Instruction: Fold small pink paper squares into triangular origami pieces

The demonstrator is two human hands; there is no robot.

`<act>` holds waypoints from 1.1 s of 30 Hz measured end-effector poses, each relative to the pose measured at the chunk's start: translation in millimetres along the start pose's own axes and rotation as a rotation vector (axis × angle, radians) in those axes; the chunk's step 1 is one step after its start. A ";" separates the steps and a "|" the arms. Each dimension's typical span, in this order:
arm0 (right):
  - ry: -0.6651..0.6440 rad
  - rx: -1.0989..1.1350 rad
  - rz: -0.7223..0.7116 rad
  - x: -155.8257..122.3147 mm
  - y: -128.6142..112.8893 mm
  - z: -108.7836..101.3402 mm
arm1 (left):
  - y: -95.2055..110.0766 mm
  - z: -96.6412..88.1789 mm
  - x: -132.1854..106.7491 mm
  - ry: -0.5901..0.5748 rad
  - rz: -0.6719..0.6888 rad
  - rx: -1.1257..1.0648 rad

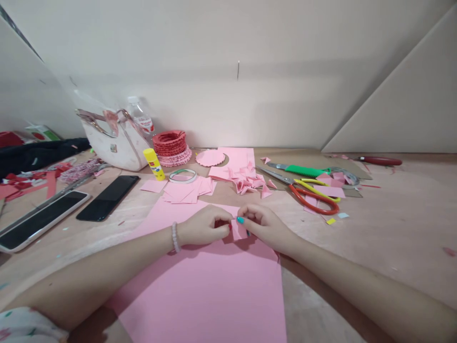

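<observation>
1. Pink paper, matte and plain, makes up the small pink paper square (239, 229), which sits between the two hands, just above a large pink sheet (200, 290) lying on the wooden table (371, 228); part of its edge is hidden behind the fingertips
2. The left hand (203, 226), a beaded bracelet (174, 237) on its wrist, is closed in a tight pinch at the square's left edge
3. The right hand (266, 226), with teal nail polish (240, 220) on its thumb, grasps the square from the other side, so both hands are holding it
4. Further up the table, loose pink paper squares (182, 193) lie beside a roll of tape (183, 175), and small folded pink triangles (248, 178) are heaped on a pink sheet with a curved cut-out (237, 157)
5. To the right are scissors with red handles (314, 202) and a yellow-handled pair (314, 188)
6. A yellow glue stick (154, 164) carries a label, and a plastic bottle (141, 116) has a red-printed one, but neither can be read; two phones (107, 197) (41, 220) lie to the left
</observation>
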State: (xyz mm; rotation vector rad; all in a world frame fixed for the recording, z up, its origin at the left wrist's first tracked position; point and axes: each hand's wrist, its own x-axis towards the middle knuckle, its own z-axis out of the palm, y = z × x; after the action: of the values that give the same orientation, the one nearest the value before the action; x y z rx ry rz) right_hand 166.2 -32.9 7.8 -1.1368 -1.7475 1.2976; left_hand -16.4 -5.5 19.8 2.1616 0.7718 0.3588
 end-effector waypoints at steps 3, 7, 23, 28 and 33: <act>-0.031 0.013 0.002 0.4 1.2 0.5 | 0.3 0.0 0.6 -0.003 0.016 0.048; -0.031 0.005 -0.018 0.8 1.8 0.7 | 1.7 -0.5 0.6 0.000 0.016 0.083; -0.035 -0.029 -0.016 -0.2 -0.2 -0.6 | 1.6 -1.3 -0.5 -0.030 0.015 0.050; -0.038 -0.049 -0.014 -0.2 -0.3 -0.6 | 0.8 -0.4 -0.6 -0.023 0.031 0.083; -0.025 -0.084 -0.032 0.5 2.4 -0.9 | -0.1 0.7 0.5 -0.007 0.044 0.148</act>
State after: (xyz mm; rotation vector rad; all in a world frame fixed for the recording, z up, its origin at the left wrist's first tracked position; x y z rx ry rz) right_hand 167.4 -31.8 5.7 -1.1387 -1.8465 1.2337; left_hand -15.7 -5.5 19.3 2.3198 0.7682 0.3252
